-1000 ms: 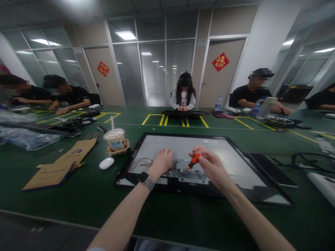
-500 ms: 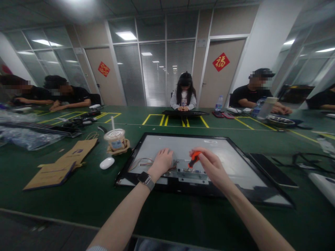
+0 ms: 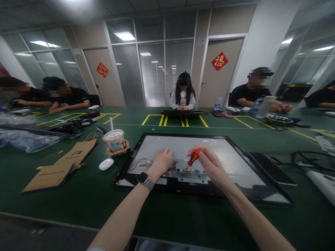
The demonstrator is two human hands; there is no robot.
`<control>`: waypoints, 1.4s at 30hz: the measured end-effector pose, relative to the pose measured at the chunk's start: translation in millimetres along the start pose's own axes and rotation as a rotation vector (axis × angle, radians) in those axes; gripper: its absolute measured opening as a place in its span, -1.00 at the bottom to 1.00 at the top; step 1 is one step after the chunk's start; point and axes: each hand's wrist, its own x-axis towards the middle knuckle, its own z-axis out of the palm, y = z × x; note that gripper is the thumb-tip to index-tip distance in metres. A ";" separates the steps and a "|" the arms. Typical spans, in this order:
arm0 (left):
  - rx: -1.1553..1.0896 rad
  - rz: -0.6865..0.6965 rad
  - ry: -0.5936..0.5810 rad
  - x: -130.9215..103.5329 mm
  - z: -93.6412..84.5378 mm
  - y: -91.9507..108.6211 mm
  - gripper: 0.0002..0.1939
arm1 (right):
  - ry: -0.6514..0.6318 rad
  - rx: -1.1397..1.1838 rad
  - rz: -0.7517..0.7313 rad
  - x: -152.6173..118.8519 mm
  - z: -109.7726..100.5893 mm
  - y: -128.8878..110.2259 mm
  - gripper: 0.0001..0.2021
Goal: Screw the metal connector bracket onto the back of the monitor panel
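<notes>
Screwdriver [image 3: 193, 158] held in my right hand [image 3: 210, 163], nine o'clock side (tip contact unclear); left hand [image 3: 161, 161] over panel [image 3: 234, 160], grip I can't tell.

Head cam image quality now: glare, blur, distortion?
Head view: hazy bright blotch on the ceiling, left of centre; lights show in the glass partition, reflected or beyond it, unclear; head view overall: dim, soft, stretched toward the side edges; head view, work area: screwdriver handle readable, tip too fine to judge contact.
</notes>
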 end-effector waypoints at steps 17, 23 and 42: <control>-0.003 0.001 0.007 0.9 4.1 -1.9 -0.59 | 0.057 -0.035 -0.015 1.9 -1.2 2.2 -0.79; 0.003 0.012 -0.023 0.7 1.8 -2.1 -0.57 | 0.161 -0.203 -0.047 3.9 -2.5 -4.5 -0.78; -0.012 0.002 -0.017 0.1 0.0 -1.4 -0.58 | 0.207 -0.250 -0.112 1.4 -1.3 -1.9 -0.85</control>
